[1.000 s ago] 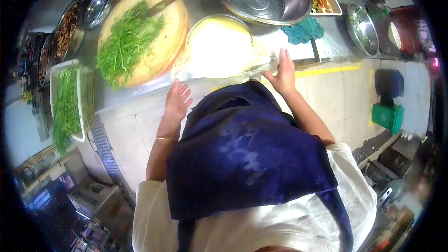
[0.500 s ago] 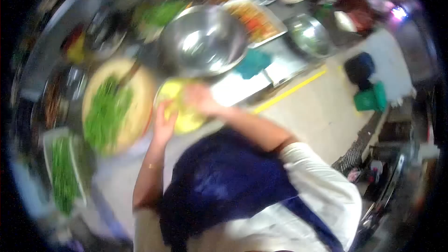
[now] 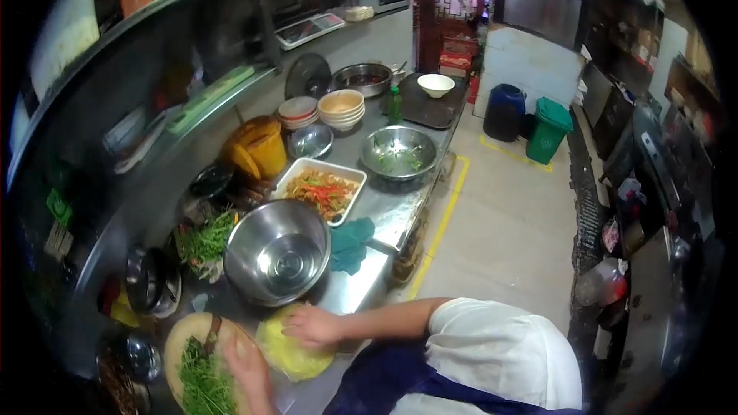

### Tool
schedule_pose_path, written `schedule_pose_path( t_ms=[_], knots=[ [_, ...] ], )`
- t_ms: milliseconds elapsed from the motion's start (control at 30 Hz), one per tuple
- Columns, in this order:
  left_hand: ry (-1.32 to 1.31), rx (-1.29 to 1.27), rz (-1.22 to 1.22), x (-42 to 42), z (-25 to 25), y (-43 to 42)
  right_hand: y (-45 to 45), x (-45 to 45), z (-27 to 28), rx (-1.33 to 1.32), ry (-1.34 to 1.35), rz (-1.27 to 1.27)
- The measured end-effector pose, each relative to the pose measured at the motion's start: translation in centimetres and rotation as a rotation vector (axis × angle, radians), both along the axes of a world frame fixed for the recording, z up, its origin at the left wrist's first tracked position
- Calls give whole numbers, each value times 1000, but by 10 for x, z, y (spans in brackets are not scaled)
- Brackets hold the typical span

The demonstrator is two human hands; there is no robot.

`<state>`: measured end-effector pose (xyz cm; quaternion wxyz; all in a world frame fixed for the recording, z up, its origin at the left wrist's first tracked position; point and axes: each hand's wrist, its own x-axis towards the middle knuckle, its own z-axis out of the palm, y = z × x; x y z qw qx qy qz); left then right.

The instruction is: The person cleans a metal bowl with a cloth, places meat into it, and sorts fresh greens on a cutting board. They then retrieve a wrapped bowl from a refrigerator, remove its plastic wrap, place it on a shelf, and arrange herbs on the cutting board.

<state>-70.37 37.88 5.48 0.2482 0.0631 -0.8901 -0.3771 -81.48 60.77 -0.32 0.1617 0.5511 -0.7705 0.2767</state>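
Observation:
My right hand [image 3: 314,327] lies on a round, bright yellow thing [image 3: 286,353] with a shiny, plastic-like surface; its fingers are apart and touch the top. Slightly blurred, my left hand [image 3: 246,361] is over the right edge of a round wooden chopping board [image 3: 178,338]. Its fingers look stretched out, and I see nothing held in them. Chopped green leaves and stalks [image 3: 206,380] are heaped on the board. A brown handle [image 3: 214,329] shows at the board's upper edge, beside my left fingers. Just beyond the yellow thing stands a large steel bowl [image 3: 261,261].
Behind the steel bowl are a white tray of cut vegetables [image 3: 323,194] and a smaller steel basin [image 3: 398,152]. A teal cloth [image 3: 352,244] lies at the counter edge. Leafy greens [image 3: 201,246] sit left of the bowl. Green [image 3: 550,129] and dark blue [image 3: 504,111] bins stand on the floor.
The view has tilted up, showing more of the room. My left hand has come off the yellow thing and moved left to the chopping board. My right hand stays on the yellow thing.

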Motion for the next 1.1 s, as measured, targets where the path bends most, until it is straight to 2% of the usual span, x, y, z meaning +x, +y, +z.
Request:
schedule_pose_path(
  t_ms=[67,100,133,167,200,233,267,333,367,433,533,567,600,667,767,833,900,967,1033,1067,1100],
  knots=[
    [-25,117,8,20,-38,-5,24,-3,-5,-80,-47,43],
    [-72,170,30,33,-57,-11,42,-16,-12,74,-72,-52],
    [-121,226,53,44,-72,-15,64,-27,-28,-134,-44,-95],
    [-61,102,25,52,-79,-24,91,-41,-40,-87,-87,-217],
    [-3,-20,6,64,-82,-38,120,-45,-41,49,-333,-439],
    [48,-140,-5,79,-81,-43,142,-51,-44,76,-511,-681],
    [55,-71,75,94,-75,-36,162,-57,-20,169,-834,-811],
    [72,65,236,113,-63,-15,194,-75,-32,15,-665,-966],
    [110,133,289,120,-72,-13,206,-81,-27,-46,-433,-926],
    [186,262,385,132,-90,-12,210,-102,-25,-77,-362,-878],
    [196,375,353,127,-70,18,181,-134,-23,-27,-256,-739],
    [232,548,398,121,-72,27,168,-141,-27,33,-230,-674],
    [239,543,377,112,-75,32,155,-145,-38,101,-334,-635],
    [249,536,337,86,-83,44,142,-150,-48,124,-278,-724],
    [196,499,318,73,-102,51,148,-150,-71,121,-180,-648],
    [139,542,392,74,-99,69,153,-156,-82,193,-133,-604],
    [101,697,512,36,-56,116,152,-165,-74,265,-118,-616],
    [89,561,514,19,-45,133,157,-180,-84,232,-154,-530],
    [95,502,633,10,-42,148,155,-183,-75,192,-189,-503],
    [117,496,704,10,-49,154,154,-185,-77,194,-199,-501],
    [121,607,790,13,-55,159,154,-186,-78,191,-199,-498]
  ],
)
